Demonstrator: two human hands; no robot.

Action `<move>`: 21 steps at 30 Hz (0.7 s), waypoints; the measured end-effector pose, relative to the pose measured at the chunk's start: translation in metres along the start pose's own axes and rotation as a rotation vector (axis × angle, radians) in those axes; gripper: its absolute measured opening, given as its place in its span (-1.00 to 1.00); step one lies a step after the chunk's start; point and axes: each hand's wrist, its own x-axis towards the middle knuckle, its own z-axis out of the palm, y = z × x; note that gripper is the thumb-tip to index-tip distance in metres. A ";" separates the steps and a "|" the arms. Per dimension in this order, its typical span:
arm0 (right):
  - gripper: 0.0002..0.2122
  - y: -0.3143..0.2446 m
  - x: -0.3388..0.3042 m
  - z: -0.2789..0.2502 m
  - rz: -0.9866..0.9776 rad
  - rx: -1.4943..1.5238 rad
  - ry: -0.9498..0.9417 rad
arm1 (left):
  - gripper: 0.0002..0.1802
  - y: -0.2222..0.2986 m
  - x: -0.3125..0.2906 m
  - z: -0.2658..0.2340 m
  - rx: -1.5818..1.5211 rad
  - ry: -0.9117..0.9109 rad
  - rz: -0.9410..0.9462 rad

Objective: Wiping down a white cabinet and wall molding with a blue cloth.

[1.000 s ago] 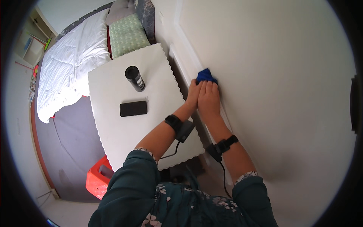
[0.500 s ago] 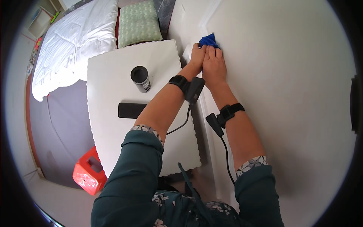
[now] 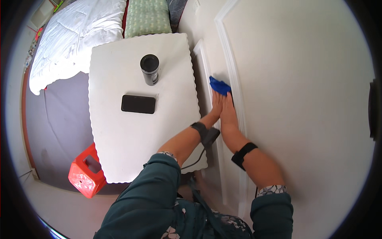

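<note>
A crumpled blue cloth (image 3: 220,85) lies against the white wall, between two raised molding strips. My left hand (image 3: 217,104) presses on its lower edge with the fingers held close together. Right beside it, touching it, my right hand (image 3: 228,109) also holds the cloth, its fingers reaching up onto it. The palms and part of the cloth under the fingers are hidden. Each forearm wears a black strap; a dark box-like device with a cable shows on the left one.
Left of my arms stands a white table (image 3: 119,147) with a scalloped edge. On it are a dark lidded tumbler (image 3: 150,71) and a black phone (image 3: 138,104). A red plastic stool (image 3: 85,179) is beside the table; a bed with a white quilt (image 3: 75,44) and a green pillow (image 3: 147,18) lies beyond.
Both hands and the blue cloth have come down the wall toward me, onto the strip between the moldings. My view has shifted a little, and the phone is now fully uncovered by my arm.
</note>
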 end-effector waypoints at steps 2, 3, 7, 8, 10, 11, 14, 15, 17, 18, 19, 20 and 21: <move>-0.42 -0.012 -0.065 0.039 -0.011 -0.157 -0.223 | -0.43 0.094 -0.045 0.015 -0.096 -0.462 -0.295; -0.41 -0.014 -0.060 0.034 -0.025 -0.203 -0.234 | -0.43 0.089 -0.065 0.006 -0.030 -0.428 -0.268; -0.38 -0.042 -0.125 0.019 -0.111 -0.543 -0.236 | -0.44 0.116 -0.109 -0.029 -0.233 -0.338 -0.330; -0.38 -0.032 -0.141 0.021 -0.109 -0.564 -0.277 | -0.44 0.147 -0.101 -0.037 -0.608 -0.381 -0.479; -0.39 -0.016 -0.141 -0.011 -0.198 0.162 -0.584 | -0.45 0.150 -0.087 -0.045 -0.936 -0.380 -0.624; -0.39 -0.020 -0.134 -0.015 -0.210 0.159 -0.565 | -0.45 0.143 -0.084 -0.043 -0.833 -0.353 -0.544; -0.37 -0.033 -0.114 -0.014 0.011 0.342 -0.413 | -0.43 0.112 -0.070 -0.040 -0.687 -0.296 -0.425; -0.40 -0.035 -0.101 -0.005 0.087 0.403 -0.329 | -0.42 0.099 -0.057 -0.035 -0.659 -0.266 -0.373; -0.42 -0.031 -0.082 0.019 0.177 0.452 -0.283 | -0.44 0.091 -0.016 -0.020 -0.754 -0.254 -0.378; -0.38 -0.030 -0.061 0.022 0.229 0.495 -0.241 | -0.44 0.071 -0.001 -0.012 -0.678 -0.258 -0.300; -0.33 -0.032 -0.035 0.023 0.274 0.548 -0.193 | -0.45 0.044 0.012 -0.007 -0.588 -0.263 -0.224; -0.34 -0.027 -0.012 0.015 0.251 0.543 -0.230 | -0.44 0.020 0.026 -0.004 -0.502 -0.234 -0.124; -0.36 -0.020 0.009 0.009 0.234 0.531 -0.275 | -0.43 0.000 0.041 0.000 -0.428 -0.210 -0.022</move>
